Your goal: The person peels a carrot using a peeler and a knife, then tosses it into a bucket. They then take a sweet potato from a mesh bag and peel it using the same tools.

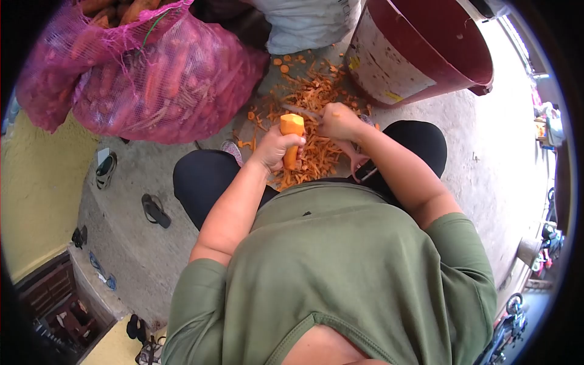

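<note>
My left hand [280, 149] is closed around a thick peeled carrot [292, 125], its cut, faceted end pointing away from me. To its right my right hand [339, 121] is closed on a knife, whose blade [301, 111] reaches left just beyond the carrot's end. A pink Y-shaped peeler [354, 159] hangs below the same hand, its handle running up into the fingers. Under both hands lies a heap of orange carrot peelings [319, 155] on the floor, with round cut carrot pieces [284, 68] at its far side.
A pink mesh sack [164, 91] full of carrots stands at the far left. Beyond the peelings is a white sack [310, 24]; a large dark red bucket [389, 55] stands at the right. Sandals [156, 210] lie on the concrete floor [137, 249] by the yellow wall [39, 194].
</note>
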`<action>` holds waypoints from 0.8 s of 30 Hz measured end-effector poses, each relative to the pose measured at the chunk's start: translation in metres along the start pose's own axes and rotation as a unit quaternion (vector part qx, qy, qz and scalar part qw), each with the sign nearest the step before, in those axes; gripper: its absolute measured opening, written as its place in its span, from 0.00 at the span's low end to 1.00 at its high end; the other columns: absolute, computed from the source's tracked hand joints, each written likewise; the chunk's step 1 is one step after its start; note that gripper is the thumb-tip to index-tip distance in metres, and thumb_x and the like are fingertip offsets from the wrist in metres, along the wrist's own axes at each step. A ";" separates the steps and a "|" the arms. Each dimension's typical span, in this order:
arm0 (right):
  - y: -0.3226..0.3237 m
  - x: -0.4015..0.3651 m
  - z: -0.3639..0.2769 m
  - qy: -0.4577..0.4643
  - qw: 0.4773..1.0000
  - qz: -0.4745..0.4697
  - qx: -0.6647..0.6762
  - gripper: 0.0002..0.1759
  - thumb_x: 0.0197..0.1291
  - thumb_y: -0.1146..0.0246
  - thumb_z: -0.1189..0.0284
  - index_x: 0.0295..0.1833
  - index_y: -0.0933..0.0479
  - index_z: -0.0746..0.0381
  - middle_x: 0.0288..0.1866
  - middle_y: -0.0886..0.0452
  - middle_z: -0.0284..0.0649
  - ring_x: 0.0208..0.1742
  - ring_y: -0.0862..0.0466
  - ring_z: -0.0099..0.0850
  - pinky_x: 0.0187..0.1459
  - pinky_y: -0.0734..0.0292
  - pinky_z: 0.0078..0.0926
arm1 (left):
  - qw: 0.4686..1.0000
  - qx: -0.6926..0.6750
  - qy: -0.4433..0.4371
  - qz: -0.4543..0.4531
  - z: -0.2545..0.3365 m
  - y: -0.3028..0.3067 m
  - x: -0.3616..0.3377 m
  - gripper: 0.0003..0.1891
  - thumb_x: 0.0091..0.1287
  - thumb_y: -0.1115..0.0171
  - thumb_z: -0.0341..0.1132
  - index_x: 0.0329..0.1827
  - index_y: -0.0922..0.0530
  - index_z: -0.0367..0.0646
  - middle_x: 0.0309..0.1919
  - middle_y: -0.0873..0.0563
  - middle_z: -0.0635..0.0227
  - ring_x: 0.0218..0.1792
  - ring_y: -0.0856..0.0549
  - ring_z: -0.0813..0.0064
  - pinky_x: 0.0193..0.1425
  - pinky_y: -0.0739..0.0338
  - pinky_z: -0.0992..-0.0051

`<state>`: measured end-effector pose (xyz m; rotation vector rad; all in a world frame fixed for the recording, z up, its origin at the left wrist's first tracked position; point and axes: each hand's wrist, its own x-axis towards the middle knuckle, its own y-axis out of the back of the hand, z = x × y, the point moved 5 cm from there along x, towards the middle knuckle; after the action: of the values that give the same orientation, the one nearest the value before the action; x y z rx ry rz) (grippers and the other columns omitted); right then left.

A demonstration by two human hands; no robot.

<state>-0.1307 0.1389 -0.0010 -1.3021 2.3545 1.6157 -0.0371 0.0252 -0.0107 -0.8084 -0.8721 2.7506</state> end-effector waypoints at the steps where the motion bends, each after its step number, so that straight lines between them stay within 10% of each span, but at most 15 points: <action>1: 0.003 0.001 0.007 -0.046 0.999 0.004 0.005 0.14 0.38 0.40 0.64 0.28 0.24 0.65 0.26 0.23 0.49 0.34 0.22 0.43 0.38 0.28 0.34 | 0.999 0.023 0.007 0.022 -0.001 -0.001 -0.001 0.10 0.52 0.42 0.28 0.36 0.32 0.42 0.24 0.27 0.71 0.24 0.26 0.80 0.26 0.28 0.78; 6: 0.003 -0.015 -0.019 0.084 0.988 0.093 -0.095 0.11 0.46 0.47 0.69 0.32 0.22 0.62 0.32 0.21 0.45 0.35 0.21 0.39 0.37 0.26 0.32 | 0.988 0.080 0.038 0.126 -0.003 -0.001 -0.001 0.06 0.52 0.45 0.26 0.33 0.30 0.41 0.17 0.29 0.71 0.15 0.28 0.80 0.17 0.31 0.78; 9: 0.011 -0.022 -0.038 -0.022 0.989 -0.033 -0.141 0.11 0.47 0.47 0.70 0.33 0.22 0.61 0.33 0.21 0.45 0.36 0.21 0.38 0.38 0.26 0.30 | 0.981 0.101 0.039 0.163 -0.004 0.002 0.002 0.05 0.52 0.46 0.24 0.32 0.29 0.40 0.15 0.29 0.70 0.13 0.29 0.80 0.14 0.31 0.76; 17: -0.007 0.019 0.042 -0.170 0.981 0.001 -0.093 0.10 0.47 0.45 0.70 0.35 0.21 0.59 0.35 0.21 0.43 0.38 0.21 0.39 0.37 0.26 0.31 | 0.972 0.212 0.060 0.084 -0.008 -0.010 0.000 0.11 0.50 0.42 0.26 0.36 0.31 0.41 0.20 0.27 0.71 0.14 0.29 0.81 0.17 0.31 0.79; 21: -0.033 0.025 0.058 -0.092 0.982 -0.107 -0.129 0.12 0.44 0.43 0.68 0.34 0.21 0.61 0.35 0.22 0.46 0.38 0.21 0.39 0.37 0.26 0.32 | 0.970 0.182 0.137 0.084 -0.012 0.000 0.012 0.12 0.51 0.38 0.32 0.35 0.31 0.42 0.19 0.28 0.73 0.15 0.28 0.81 0.18 0.30 0.77; 24: -0.061 0.039 0.065 -0.080 0.984 -0.119 -0.109 0.13 0.44 0.43 0.66 0.34 0.22 0.62 0.34 0.21 0.46 0.37 0.21 0.40 0.37 0.27 0.33 | 0.977 0.208 -0.008 0.054 0.052 -0.037 0.047 0.12 0.54 0.40 0.35 0.36 0.31 0.41 0.22 0.27 0.71 0.20 0.25 0.79 0.23 0.28 0.77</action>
<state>-0.1457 0.1576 -0.0950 -1.3662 1.8932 1.8602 -0.1054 0.0434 0.0251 -0.7695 -0.2372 2.8821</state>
